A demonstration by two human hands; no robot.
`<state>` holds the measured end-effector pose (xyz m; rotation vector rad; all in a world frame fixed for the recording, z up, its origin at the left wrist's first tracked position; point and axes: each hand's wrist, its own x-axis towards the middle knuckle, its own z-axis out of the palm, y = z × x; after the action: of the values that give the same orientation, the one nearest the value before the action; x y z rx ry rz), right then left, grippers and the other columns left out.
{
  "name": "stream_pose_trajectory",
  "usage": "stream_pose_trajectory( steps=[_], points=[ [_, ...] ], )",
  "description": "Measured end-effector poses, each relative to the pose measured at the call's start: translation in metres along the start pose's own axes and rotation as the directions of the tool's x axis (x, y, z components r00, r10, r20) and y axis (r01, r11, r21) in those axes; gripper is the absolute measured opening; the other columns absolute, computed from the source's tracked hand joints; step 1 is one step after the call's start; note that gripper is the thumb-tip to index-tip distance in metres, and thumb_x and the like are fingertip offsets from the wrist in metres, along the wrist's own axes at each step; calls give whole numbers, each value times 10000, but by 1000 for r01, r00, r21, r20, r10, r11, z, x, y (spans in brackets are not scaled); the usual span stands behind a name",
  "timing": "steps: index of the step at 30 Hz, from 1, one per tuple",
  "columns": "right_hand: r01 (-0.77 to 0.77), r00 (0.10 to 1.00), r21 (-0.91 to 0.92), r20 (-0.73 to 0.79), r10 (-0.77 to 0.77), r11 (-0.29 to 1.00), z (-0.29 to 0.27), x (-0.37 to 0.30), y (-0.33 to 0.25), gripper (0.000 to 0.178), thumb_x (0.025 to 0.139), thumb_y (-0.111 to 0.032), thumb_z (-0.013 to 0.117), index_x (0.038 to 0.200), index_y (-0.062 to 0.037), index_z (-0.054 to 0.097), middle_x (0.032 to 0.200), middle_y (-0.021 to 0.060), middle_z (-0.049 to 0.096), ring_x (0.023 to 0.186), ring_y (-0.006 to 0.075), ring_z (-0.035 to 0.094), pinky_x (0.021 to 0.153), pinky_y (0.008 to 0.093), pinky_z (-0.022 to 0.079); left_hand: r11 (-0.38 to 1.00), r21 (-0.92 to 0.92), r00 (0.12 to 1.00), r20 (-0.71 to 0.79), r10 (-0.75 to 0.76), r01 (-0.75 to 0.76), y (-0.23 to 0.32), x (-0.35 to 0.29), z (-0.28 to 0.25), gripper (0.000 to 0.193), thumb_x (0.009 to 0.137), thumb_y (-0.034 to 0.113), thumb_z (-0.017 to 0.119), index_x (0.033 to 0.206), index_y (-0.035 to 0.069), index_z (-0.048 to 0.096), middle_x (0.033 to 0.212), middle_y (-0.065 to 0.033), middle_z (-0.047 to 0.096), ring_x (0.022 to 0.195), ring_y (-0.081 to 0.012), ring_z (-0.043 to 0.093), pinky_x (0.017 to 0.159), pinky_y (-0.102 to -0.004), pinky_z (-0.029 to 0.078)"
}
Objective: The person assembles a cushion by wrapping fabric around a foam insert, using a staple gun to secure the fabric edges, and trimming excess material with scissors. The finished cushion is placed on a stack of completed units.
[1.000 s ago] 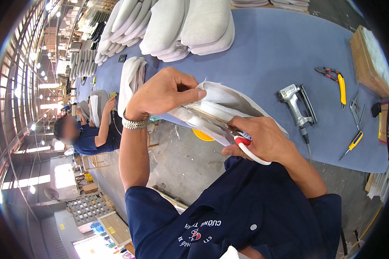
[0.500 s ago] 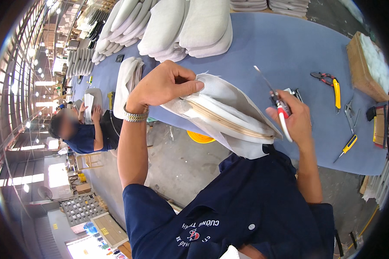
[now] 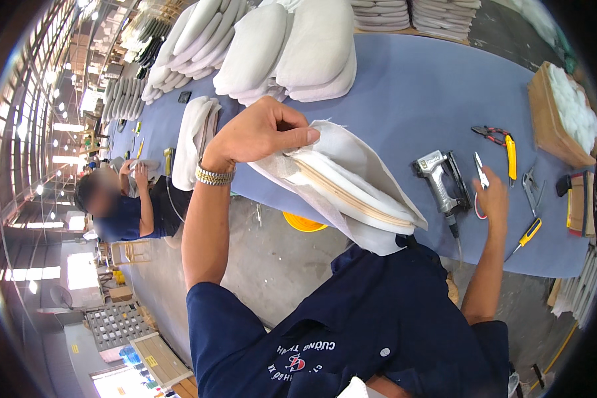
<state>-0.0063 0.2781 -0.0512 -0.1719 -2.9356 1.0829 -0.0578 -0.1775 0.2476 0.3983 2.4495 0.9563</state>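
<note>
At centre frame my left hand [image 3: 262, 132] is pinched shut on the upper edge of a white fabric-covered panel [image 3: 351, 182], holding it tilted above the near edge of the blue table [image 3: 404, 86]. The panel's pale wooden rim shows along its side, with loose fabric hanging at the lower end, so I judge the covering unfinished. At right of centre my right hand [image 3: 492, 199] is closed around small scissors [image 3: 480, 170], blades pointing up, just beside the grey staple gun [image 3: 441, 179] lying on the table. Finished white pads [image 3: 292, 46] pile up at upper centre
</note>
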Motion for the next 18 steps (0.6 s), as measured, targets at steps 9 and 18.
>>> stream_pose_trajectory(
  steps=[9, 18],
  points=[
    [505, 761, 745, -147, -632, 435, -21, -14, -283, 273, 849, -72, 824, 1102, -43, 724, 961, 68, 707, 814, 143, 690, 706, 269, 568, 999, 17, 995, 94, -33, 31, 23, 12, -3, 367, 1023, 234, 695, 757, -18, 680, 651, 95, 479, 626, -25, 346, 523, -275, 275],
    [593, 744, 691, -276, -608, 413, 10, -11, -308, 167, 845, -58, 816, 980, -40, 719, 889, 66, 659, 708, 171, 631, 632, 292, 509, 985, -171, 998, -59, 20, -30, 11, 7, 8, 548, 1079, 421, 575, 906, -54, 786, 717, -46, 724, 646, -79, 571, 629, -265, 495]
  ],
)
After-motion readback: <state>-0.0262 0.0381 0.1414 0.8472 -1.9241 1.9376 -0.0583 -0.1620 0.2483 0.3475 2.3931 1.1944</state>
